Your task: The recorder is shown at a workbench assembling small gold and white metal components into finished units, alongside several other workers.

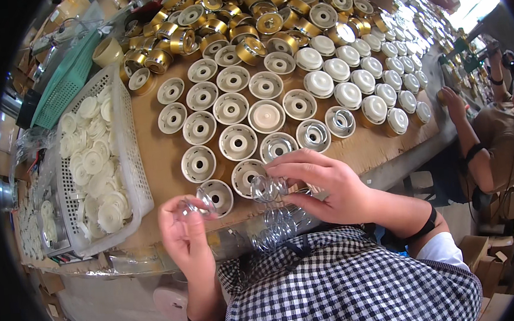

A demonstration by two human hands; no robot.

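My left hand point(186, 237) is closed in a pinch on a shiny wire spring point(198, 207), beside the nearest cup at the front edge. My right hand point(336, 188) curls its fingers and thumb around more coil springs point(269, 188). Below these, a tangle of clear-looking wire coils point(276, 226) lies at the table edge against my apron. Ahead stand rows of round white cups with holed centres point(237, 141). A few cups at the right front hold a spring point(313, 135), and one carries a white disc point(266, 117).
A white basket point(141, 168) of white plastic discs point(93, 162) stands at left, with a green basket point(61, 85) behind. Gold-sided cups point(269, 22) are heaped at the back. White-capped pieces point(348, 94) stand in rows at right. Another person point(494, 138) sits far right.
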